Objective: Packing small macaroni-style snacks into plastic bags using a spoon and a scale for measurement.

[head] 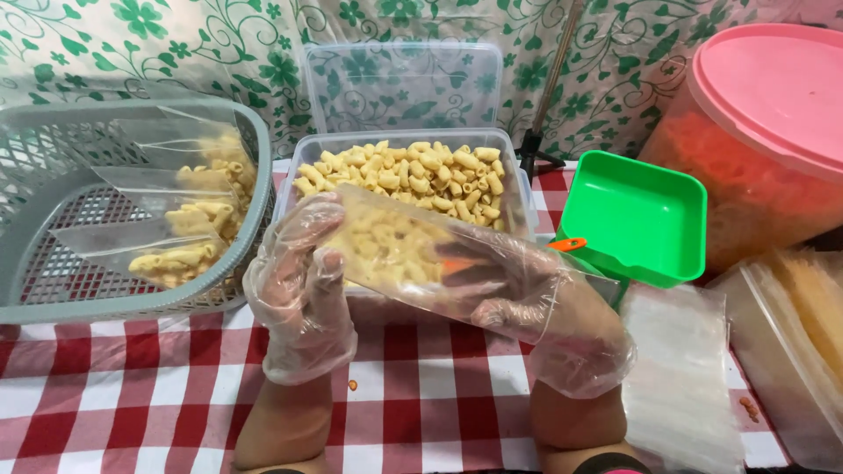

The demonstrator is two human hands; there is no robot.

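Red-and-white checked cloth (421, 395) is covering the table, with a green floral curtain (176, 44) hanging behind it. Both hands, in thin clear gloves, are holding a clear plastic bag (413, 254) partly filled with pale yellow macaroni-shaped snacks, tilted just in front of the clear tub (404, 171) heaped with the same pieces. The left hand (299, 290) is gripping the bag's filled end, fingers curled around it; the right hand (544, 320) is closing around the bag's open end, fingers clamped on the plastic. To the left, a grey basket (53, 202) is holding several filled bags (189, 237). A green scoop (632, 219) is lying right of the tub, beside a big jar with a pink lid (773, 88) holding orange snacks. A stack of empty clear bags (680, 369) is lying near the right hand.
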